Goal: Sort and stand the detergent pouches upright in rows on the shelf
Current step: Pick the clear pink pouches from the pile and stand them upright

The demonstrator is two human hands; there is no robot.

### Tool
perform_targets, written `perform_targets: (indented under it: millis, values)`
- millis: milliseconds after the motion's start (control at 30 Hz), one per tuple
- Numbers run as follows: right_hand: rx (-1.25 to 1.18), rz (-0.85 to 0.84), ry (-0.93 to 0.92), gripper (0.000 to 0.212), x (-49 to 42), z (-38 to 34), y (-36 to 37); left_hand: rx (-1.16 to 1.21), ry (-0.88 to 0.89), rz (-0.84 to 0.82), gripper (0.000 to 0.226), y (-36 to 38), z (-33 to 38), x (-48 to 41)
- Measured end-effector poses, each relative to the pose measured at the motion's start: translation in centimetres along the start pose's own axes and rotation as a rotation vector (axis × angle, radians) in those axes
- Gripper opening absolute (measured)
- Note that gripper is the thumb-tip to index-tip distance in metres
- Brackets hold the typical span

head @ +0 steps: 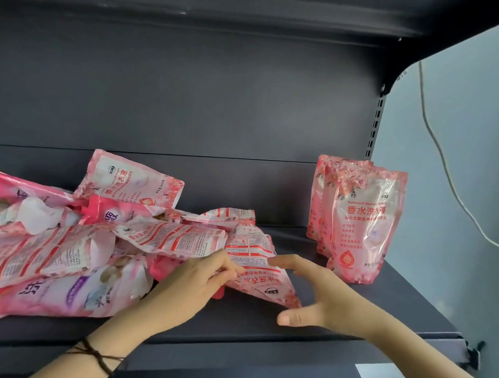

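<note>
- While the left hand [198,281] grips the near-left edge of a flat pouch [256,263] with curled fingers, the right hand [323,295] hangs released, fingers spread, just right of that pouch; whether it touches, I cannot tell.
- Bare shelf [293,328] shows beneath the right hand and runs to the front lip under both wrists.
- Beyond the right hand, three upright pouches [364,222] stand in a file near the shelf's right edge, fronts facing the camera.
- Left of the left hand, a loose pile [69,238] of pouches crowds the shelf.
- The flat pouch's long axis runs from the back toward the front edge, slanting right, lettering upside down from this view.
</note>
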State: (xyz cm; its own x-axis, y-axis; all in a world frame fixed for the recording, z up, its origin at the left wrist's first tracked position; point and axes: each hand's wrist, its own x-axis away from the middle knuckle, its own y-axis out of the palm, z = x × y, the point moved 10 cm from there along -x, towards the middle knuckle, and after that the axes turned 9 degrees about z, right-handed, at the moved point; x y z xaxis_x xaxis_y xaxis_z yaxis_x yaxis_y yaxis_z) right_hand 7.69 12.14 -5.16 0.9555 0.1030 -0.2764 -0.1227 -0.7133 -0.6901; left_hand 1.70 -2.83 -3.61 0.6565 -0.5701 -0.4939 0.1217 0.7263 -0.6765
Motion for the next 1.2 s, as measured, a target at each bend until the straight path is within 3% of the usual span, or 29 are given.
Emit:
perform_targets:
  millis: [133, 233, 333, 400, 567, 733, 867, 967, 1100, 1200]
  values:
    - [-0.181, 0.003, -0.010, 0.073, 0.0, 0.3, -0.8, 0.132, 0.054, 0.265, 0.017, -2.7, 2.2, -1.6]
    - [-0.241, 0.227, -0.056, 0.053, -0.9, 0.1, -3.4, 0.205, 0.095, 0.391, 0.020, -4.7, 4.1, -2.9]
    - [-0.547, 0.479, -0.014, 0.017, -2.1, 0.0, -6.0, 0.326, 0.087, 0.470, 0.019, -6.2, 5.1, -4.2]
    - [-0.660, 0.594, 0.025, 0.012, -3.0, 0.1, -7.0, 0.401, 0.056, 0.529, 0.018, -7.0, 5.0, -5.1]
    - [-0.768, 0.693, 0.115, 0.011, -5.0, -0.1, -6.8, 0.585, -0.117, 0.746, 0.012, -7.9, 1.7, -6.0]
    - [-0.798, 0.731, 0.243, 0.022, -6.3, 2.0, -5.6, 0.665, -0.304, 0.580, 0.044, -2.7, -2.1, -5.2]
    - [-0.779, 0.698, 0.357, 0.020, -6.4, 3.9, -3.4, 0.681, -0.322, 0.555, 0.025, -1.7, -2.4, -5.5]
    - [-0.795, 0.770, 0.387, 0.025, -5.1, 4.0, -4.0, 0.615, -0.318, 0.599, 0.013, -1.9, -1.9, -5.7]
    - [-0.780, 0.848, 0.371, 0.023, -2.2, 4.6, -6.0, 0.661, -0.274, 0.603, 0.009, -0.8, 0.2, -5.8]
    - [-0.848, 0.922, 0.395, 0.023, 1.3, 6.1, -8.2, 0.720, -0.229, 0.511, 0.011, 1.7, 3.2, -6.5]
